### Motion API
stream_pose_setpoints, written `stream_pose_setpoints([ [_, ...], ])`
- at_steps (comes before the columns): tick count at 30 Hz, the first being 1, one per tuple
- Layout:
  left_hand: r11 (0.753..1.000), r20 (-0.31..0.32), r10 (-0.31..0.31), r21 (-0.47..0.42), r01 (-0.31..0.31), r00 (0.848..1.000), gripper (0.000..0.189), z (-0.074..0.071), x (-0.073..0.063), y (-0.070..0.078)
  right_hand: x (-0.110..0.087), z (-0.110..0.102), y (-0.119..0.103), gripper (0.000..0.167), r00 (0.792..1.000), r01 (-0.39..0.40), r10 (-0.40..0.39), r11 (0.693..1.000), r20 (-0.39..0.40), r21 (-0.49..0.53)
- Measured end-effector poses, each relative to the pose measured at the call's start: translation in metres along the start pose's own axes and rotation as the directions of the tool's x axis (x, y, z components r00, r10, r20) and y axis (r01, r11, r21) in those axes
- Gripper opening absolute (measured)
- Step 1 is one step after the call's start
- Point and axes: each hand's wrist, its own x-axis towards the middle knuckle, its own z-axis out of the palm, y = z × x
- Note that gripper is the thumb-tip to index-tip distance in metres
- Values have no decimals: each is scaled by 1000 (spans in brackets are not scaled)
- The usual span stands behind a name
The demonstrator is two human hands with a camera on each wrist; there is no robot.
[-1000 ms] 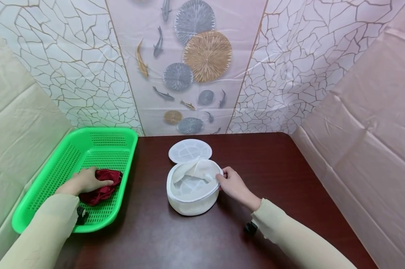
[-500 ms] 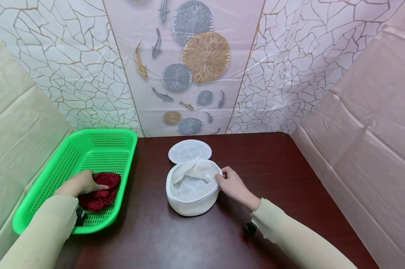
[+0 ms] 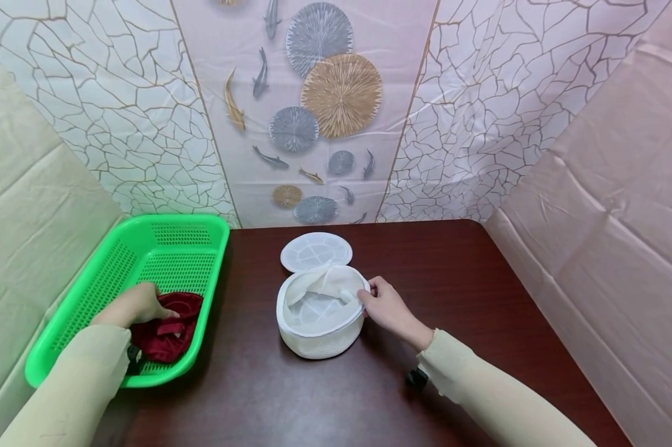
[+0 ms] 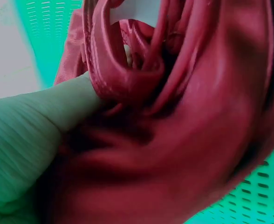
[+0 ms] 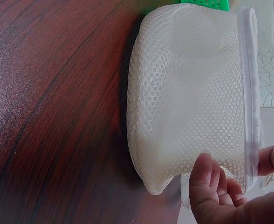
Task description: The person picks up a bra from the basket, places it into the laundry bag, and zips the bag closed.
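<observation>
In the head view my left hand (image 3: pixel 134 304) is inside the green plastic basket (image 3: pixel 176 264), gripping a dark red satiny garment (image 3: pixel 174 347). The left wrist view shows the thumb (image 4: pixel 58 107) tucked into the folds of the garment (image 4: pixel 188 154), beside a looped strap; my other left fingers are mostly hidden. Mid-table stands a white mesh laundry bag (image 3: pixel 313 346), round and unzipped, its lid (image 3: pixel 316 250) laid back behind it. My right hand (image 3: pixel 390 312) pinches the bag's right rim, thumb and fingers on either side of the edge in the right wrist view.
Dark brown wooden table (image 3: pixel 246 397) lies under everything. The basket stands at its left side, close to the left wall covering (image 3: pixel 17 186). A patterned backdrop (image 3: pixel 308 167) rises behind the table's far edge, and another covering (image 3: pixel 609 198) slopes along the right.
The red garment has shifted slightly towards me in the basket and spread, with a strap now showing under my left hand. My right hand and the mesh bag have stayed put.
</observation>
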Motion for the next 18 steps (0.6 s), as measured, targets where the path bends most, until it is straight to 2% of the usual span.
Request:
stream_pose_setpoints([
  [3, 1000, -7, 7, -7, -7, 1000, 63, -4, 1, 1, 0, 0, 0, 15, 1000, 1, -1, 1000, 1, 2],
  [5, 1000, -14, 18, -5, -18, 1000, 66, -5, 1, 0, 1, 0, 0, 15, 1000, 5, -5, 1000, 0, -1],
  [10, 1000, -36, 30, -2, -30, 999, 53, -5, -2, -3, 1, 0, 0, 15, 1000, 3, -3, 1000, 4, -8],
  [14, 1000, -105, 3, -5, -4, 994, 49, -8, -5, -2, 1, 0, 0, 15, 1000, 10, -10, 1000, 0, 13],
  [18, 999, -184, -21, -39, 14, 983, 45, -11, -6, -1, 1, 0, 1, 14, 1000, 21, -21, 1000, -3, 21],
])
